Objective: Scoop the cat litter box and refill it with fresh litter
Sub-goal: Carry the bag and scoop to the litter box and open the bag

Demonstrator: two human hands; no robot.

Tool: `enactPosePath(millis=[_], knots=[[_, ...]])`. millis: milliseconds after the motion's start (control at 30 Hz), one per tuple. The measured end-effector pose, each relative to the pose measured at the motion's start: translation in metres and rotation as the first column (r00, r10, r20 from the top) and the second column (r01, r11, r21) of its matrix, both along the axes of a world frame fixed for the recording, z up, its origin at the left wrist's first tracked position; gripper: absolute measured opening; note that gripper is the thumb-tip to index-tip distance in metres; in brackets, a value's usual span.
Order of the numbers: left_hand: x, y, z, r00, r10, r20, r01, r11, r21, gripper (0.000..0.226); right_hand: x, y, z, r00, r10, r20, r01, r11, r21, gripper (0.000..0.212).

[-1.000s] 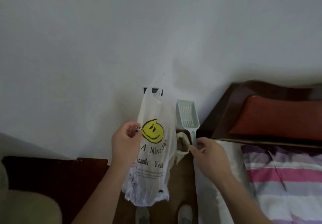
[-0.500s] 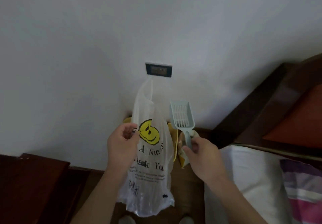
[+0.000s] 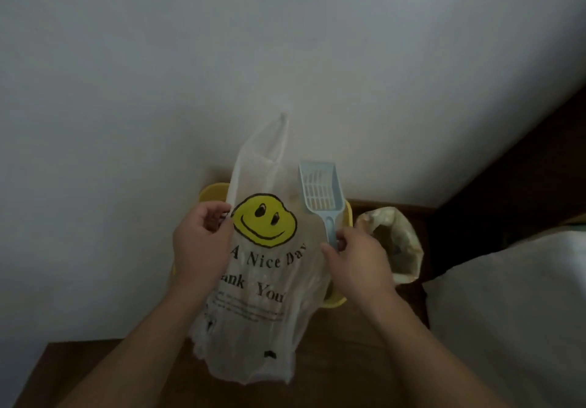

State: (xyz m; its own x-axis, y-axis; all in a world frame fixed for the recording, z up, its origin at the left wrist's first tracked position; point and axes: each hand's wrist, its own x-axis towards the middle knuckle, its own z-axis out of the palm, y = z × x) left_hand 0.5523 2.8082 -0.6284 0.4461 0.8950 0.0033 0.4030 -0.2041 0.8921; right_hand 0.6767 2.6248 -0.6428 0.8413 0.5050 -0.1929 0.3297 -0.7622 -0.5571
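My left hand [image 3: 203,242] pinches the bag [image 3: 263,280]; my right hand [image 3: 358,258] grips the scoop [image 3: 320,188] by its handle, just right of the bag, over the yellow box [image 3: 211,193] at the wall [image 3: 158,90]

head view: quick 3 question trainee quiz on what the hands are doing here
1. True or false: the left hand grips the thin clear plastic bag.
2. What is printed on the bag? A) red star B) yellow smiley face C) black cat
3. Fill in: the right hand holds the pale blue slotted plastic scoop by its ___.
Key: 1 true; 2 B; 3 handle
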Motion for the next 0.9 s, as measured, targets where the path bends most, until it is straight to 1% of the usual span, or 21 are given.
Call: enactPosePath(millis=[133,200,367,533,733,900], knots=[[-0.005,0.028,-0.053,0.995,0.097,-0.024,-0.095,0.992,0.085,0.018,0.002,0.018,-0.068,1.0,-0.014,-0.004,0.014,1.0,-0.024,0.022],[-0.007,0.036,-0.075,0.989,0.146,-0.026,-0.143,0.985,0.099,0.019,0.003,0.024,-0.096,1.0,-0.018,-0.011,0.018,1.0,-0.02,0.021],[-0.001,0.035,-0.122,0.989,0.147,-0.021,-0.145,0.985,0.095,0.019,0.004,0.033,-0.151,1.0,-0.031,0.004,0.031,0.998,-0.048,0.018],[0.004,0.025,-0.151,0.989,0.146,-0.04,-0.144,0.988,0.051,0.015,0.013,0.03,-0.181,0.997,-0.068,0.036,0.07,0.995,-0.064,0.015],[0.001,0.028,-0.171,0.964,0.261,-0.05,-0.259,0.965,0.037,0.016,0.017,0.021,-0.205,0.993,-0.099,0.059,0.105,0.988,-0.117,0.019],[0.003,0.018,-0.177,0.959,0.277,-0.061,-0.276,0.961,0.013,0.017,0.022,0.035,-0.213,0.994,-0.104,0.019,0.105,0.986,-0.127,0.02]])
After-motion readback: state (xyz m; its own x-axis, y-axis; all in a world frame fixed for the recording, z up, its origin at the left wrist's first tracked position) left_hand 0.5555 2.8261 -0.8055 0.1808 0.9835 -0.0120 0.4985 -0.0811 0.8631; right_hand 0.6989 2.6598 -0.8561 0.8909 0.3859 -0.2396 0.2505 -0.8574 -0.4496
